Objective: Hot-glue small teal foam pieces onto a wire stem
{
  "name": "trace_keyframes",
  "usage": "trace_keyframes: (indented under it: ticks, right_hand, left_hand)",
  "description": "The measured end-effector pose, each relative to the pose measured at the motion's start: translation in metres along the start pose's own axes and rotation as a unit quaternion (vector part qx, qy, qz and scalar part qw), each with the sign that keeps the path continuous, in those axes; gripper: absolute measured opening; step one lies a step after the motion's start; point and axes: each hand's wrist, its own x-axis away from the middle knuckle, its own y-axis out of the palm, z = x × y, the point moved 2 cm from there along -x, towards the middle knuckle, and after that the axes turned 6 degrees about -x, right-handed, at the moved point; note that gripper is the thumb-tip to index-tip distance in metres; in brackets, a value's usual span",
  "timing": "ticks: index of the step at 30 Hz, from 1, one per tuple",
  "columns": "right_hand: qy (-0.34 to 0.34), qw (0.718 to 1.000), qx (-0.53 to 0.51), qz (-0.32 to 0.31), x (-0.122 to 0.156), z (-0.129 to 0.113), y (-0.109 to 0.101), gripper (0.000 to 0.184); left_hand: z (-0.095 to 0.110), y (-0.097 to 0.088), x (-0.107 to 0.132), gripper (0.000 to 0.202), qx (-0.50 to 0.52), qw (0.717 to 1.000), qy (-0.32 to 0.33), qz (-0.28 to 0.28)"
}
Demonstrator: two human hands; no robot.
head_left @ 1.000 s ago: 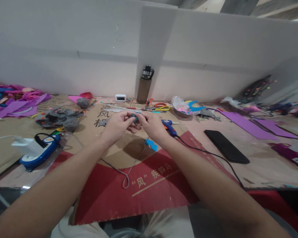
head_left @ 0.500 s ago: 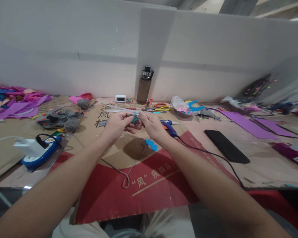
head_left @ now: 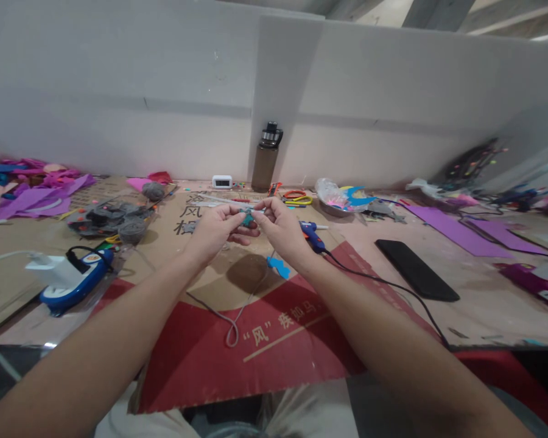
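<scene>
Over the cardboard sheet (head_left: pixel 201 359), my left hand (head_left: pixel 219 228) pinches a small teal piece (head_left: pixel 246 219) between thumb and fingers. My right hand (head_left: pixel 276 225) meets it from the other side, its thumb and forefinger closed at the piece's edge. Much of the piece is hidden by the fingers, so its kind is unclear. Below the hands, a grey cord (head_left: pixel 232 328) lies looped on the cardboard and runs up toward my right hand. A blue cut-out (head_left: pixel 278 266) lies beside the cord, under my right wrist.
A blue glue gun (head_left: pixel 313 236) with a black cable lies right of my hands. Farther right is a black phone (head_left: pixel 415 269). Behind stand a bottle (head_left: pixel 265 159), scissors (head_left: pixel 299 199) and a bowl (head_left: pixel 335 208). At left are a blue power strip (head_left: pixel 75 286) and grey yarn pieces (head_left: pixel 105 219).
My right hand's fingers have shifted: the forefinger is now raised and arched above the thumb at the teal piece. My left hand keeps its pinch, and the surrounding objects stay put.
</scene>
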Motion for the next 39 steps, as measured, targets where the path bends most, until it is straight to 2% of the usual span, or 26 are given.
trace_keyframes:
  ticks: [5, 13, 16, 19, 21, 25, 27, 34, 39]
  right_hand:
    - [0.013, 1.000, 0.017, 0.004, -0.001, 0.003, 0.000, 0.014]
    - [-0.013, 0.996, 0.088, 0.016, -0.002, 0.002, -0.001, 0.014]
    - [0.014, 0.998, 0.051, 0.025, -0.006, 0.004, -0.004, 0.012]
    - [0.056, 0.998, -0.010, 0.027, -0.010, 0.008, -0.007, 0.015]
    - [0.073, 0.997, -0.031, 0.023, -0.011, 0.011, -0.007, 0.018]
    - [0.092, 0.995, -0.039, 0.001, -0.009, 0.012, -0.006, 0.021]
    - [0.102, 0.994, -0.038, -0.002, -0.009, 0.012, -0.006, 0.021]
    - [0.121, 0.992, -0.003, 0.044, -0.013, 0.019, -0.017, 0.019]
    - [0.141, 0.986, 0.030, 0.089, -0.019, 0.027, -0.028, 0.021]
  left_hand:
    - [-0.002, 0.002, 0.000, 0.016, -0.021, 1.000, 0.008, 0.004]
    - [0.004, 0.006, 0.003, 0.018, -0.065, 0.997, 0.026, -0.011]
    - [0.003, 0.007, 0.003, 0.018, -0.020, 0.998, 0.031, -0.052]
    - [0.000, 0.007, 0.001, 0.024, 0.038, 0.997, -0.002, -0.074]
    - [-0.002, 0.004, -0.001, 0.030, 0.038, 0.998, -0.032, -0.033]
    - [-0.006, -0.013, -0.004, 0.020, -0.026, 0.990, -0.036, 0.136]
    - [-0.006, -0.018, -0.007, 0.018, -0.031, 0.987, -0.021, 0.154]
    - [-0.011, -0.016, -0.010, 0.005, -0.021, 0.996, -0.007, 0.086]
    - [-0.012, -0.014, -0.008, 0.014, -0.006, 0.999, -0.030, 0.030]
